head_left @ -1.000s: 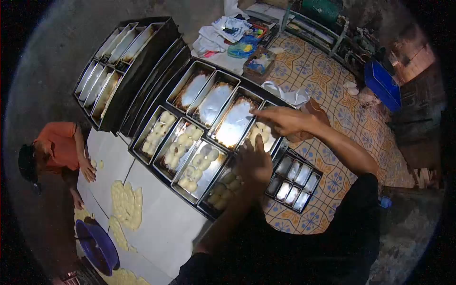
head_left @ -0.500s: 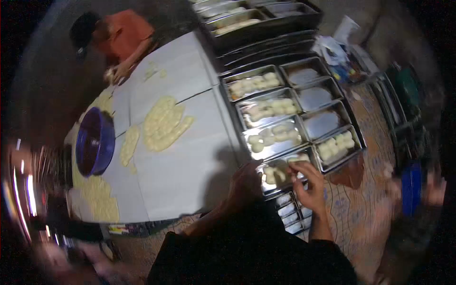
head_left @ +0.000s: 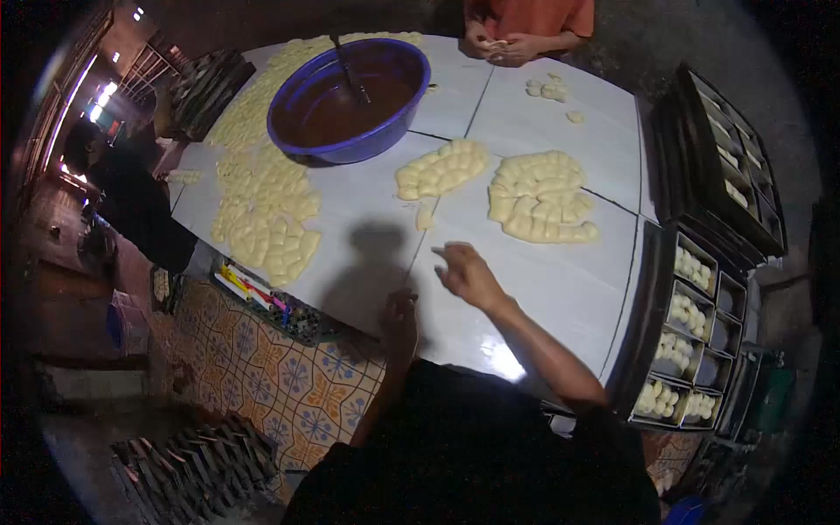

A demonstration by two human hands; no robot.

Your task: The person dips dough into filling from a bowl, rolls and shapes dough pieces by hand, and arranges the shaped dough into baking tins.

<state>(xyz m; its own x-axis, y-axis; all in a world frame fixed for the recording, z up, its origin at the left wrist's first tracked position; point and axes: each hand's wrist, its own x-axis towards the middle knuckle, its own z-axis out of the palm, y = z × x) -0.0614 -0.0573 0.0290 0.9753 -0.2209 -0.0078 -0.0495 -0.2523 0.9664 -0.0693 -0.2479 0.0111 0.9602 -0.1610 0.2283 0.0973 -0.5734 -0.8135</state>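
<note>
My right hand (head_left: 465, 276) hovers over the white tiled table (head_left: 560, 293), fingers apart and holding nothing, just below a small dough piece (head_left: 425, 218). Lower and to the left, my left hand (head_left: 400, 313) is near the table's front edge; its fingers are dark and too unclear to read. Beyond my right hand lie two clusters of pale dough pieces, one in the middle (head_left: 442, 170) and a larger one (head_left: 538, 199) to its right. A broad spread of dough pieces (head_left: 271, 219) covers the table's left part.
A purple basin (head_left: 411, 118) with brown contents and a handled tool stands at the back left. A person in orange (head_left: 525, 22) handles dough across the table; another person (head_left: 131, 192) is at the left. Metal pans (head_left: 726, 332) with dough balls stand at the right, beside stacked pans (head_left: 700, 166).
The view has swung from the pans to the table. My right hand has left the pan of dough balls and is now over the table; my left hand has also moved away from the pans.
</note>
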